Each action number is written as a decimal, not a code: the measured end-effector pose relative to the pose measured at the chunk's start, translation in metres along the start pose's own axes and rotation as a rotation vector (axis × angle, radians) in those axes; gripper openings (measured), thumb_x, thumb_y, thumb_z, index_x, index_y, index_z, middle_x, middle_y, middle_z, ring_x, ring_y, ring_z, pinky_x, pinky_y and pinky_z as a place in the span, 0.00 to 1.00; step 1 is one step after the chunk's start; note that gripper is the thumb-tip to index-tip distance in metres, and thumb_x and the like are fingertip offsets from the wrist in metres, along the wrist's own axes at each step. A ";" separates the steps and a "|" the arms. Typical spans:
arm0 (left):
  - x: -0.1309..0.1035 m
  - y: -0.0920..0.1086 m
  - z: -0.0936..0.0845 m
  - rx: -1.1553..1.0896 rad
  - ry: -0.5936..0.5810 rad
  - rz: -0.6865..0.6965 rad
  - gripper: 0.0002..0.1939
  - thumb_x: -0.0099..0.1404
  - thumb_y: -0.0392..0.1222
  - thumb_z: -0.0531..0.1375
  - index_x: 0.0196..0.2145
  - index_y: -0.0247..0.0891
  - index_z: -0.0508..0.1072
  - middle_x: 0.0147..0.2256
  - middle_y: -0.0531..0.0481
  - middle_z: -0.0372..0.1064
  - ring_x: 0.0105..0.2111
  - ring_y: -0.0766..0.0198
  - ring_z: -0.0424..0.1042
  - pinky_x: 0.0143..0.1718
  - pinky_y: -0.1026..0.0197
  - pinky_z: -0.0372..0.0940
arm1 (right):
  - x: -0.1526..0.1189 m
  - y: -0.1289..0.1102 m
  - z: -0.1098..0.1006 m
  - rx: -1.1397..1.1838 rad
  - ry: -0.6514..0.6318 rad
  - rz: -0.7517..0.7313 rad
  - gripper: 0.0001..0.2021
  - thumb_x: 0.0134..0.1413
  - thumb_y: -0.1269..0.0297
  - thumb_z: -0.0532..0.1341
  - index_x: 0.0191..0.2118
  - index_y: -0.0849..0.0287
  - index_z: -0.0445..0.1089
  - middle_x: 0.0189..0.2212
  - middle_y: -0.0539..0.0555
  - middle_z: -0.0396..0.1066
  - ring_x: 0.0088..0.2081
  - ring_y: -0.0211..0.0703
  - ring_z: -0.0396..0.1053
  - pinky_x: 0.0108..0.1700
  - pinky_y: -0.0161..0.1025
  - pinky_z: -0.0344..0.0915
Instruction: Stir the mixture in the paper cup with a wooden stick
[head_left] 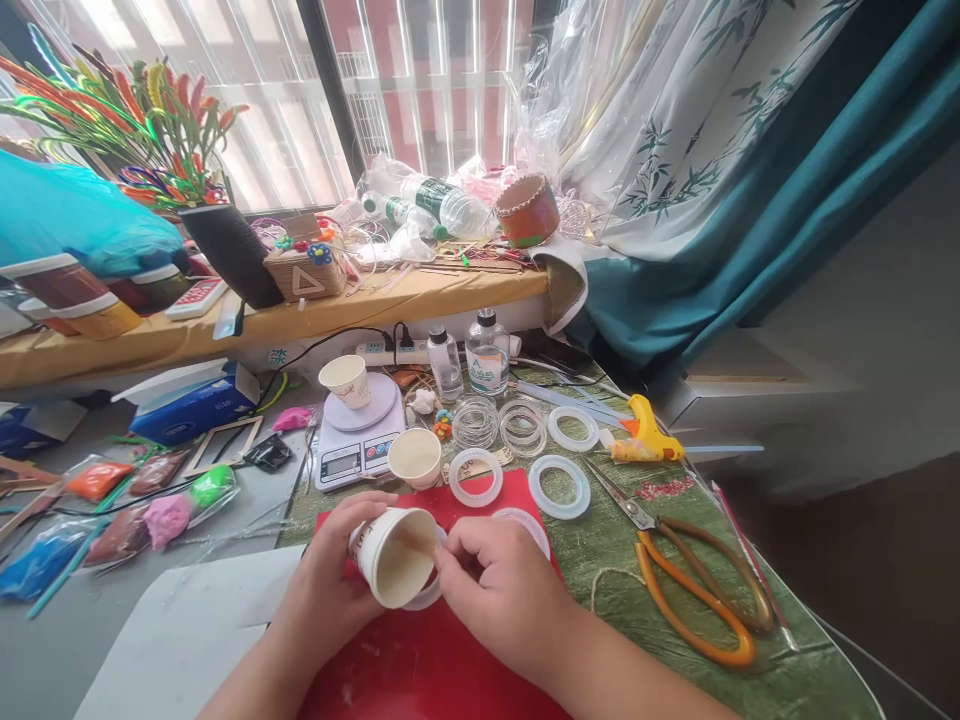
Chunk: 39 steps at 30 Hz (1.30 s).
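Observation:
A paper cup (401,560) is tipped over the red sheet (427,665), its mouth toward me. My left hand (326,570) is wrapped round the cup's left side. At the cup's right rim, my right hand (502,580) is closed in a pinch; whatever its fingertips hold is hidden. Part of a pale ring-shaped mold (429,598) shows just beneath the cup. Another whitish ring mold (529,525) is half covered by my right hand. Beyond my hands lie a white ring mold (454,482) and a bluish one (538,490).
A second paper cup (415,458) stands beside a digital scale (337,455), which bears a third cup (345,380). Two clear bottles (487,360) stand behind. On the right lie large scissors (731,640) and a yellow glue gun (646,430). Bagged colored clay (169,520) lies left.

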<state>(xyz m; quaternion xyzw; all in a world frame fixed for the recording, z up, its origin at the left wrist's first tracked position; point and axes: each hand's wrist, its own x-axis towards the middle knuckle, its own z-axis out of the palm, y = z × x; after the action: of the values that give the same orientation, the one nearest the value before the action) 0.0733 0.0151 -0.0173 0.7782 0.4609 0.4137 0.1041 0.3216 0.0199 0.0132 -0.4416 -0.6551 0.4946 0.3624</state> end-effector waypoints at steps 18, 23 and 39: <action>0.000 0.000 0.000 -0.002 -0.024 -0.008 0.31 0.66 0.47 0.74 0.62 0.47 0.69 0.55 0.38 0.79 0.53 0.46 0.84 0.44 0.53 0.83 | -0.002 -0.003 -0.001 -0.011 0.000 -0.020 0.14 0.62 0.62 0.61 0.26 0.54 0.62 0.22 0.46 0.64 0.26 0.37 0.59 0.30 0.36 0.53; 0.000 -0.001 0.000 0.005 -0.034 -0.010 0.30 0.67 0.46 0.74 0.62 0.47 0.69 0.55 0.38 0.79 0.54 0.47 0.84 0.44 0.54 0.83 | -0.002 -0.005 -0.002 -0.002 -0.014 -0.014 0.14 0.63 0.62 0.61 0.26 0.54 0.62 0.23 0.46 0.64 0.26 0.38 0.59 0.30 0.36 0.53; -0.001 -0.001 0.000 -0.002 -0.027 -0.021 0.32 0.65 0.45 0.75 0.62 0.48 0.70 0.55 0.39 0.79 0.54 0.45 0.84 0.45 0.51 0.82 | -0.002 -0.005 0.000 0.022 -0.024 0.007 0.15 0.63 0.64 0.62 0.26 0.54 0.60 0.23 0.46 0.62 0.26 0.37 0.58 0.30 0.37 0.52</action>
<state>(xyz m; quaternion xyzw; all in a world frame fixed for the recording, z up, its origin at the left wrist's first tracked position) 0.0722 0.0149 -0.0187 0.7787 0.4669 0.4028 0.1154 0.3213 0.0180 0.0185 -0.4338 -0.6524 0.5084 0.3573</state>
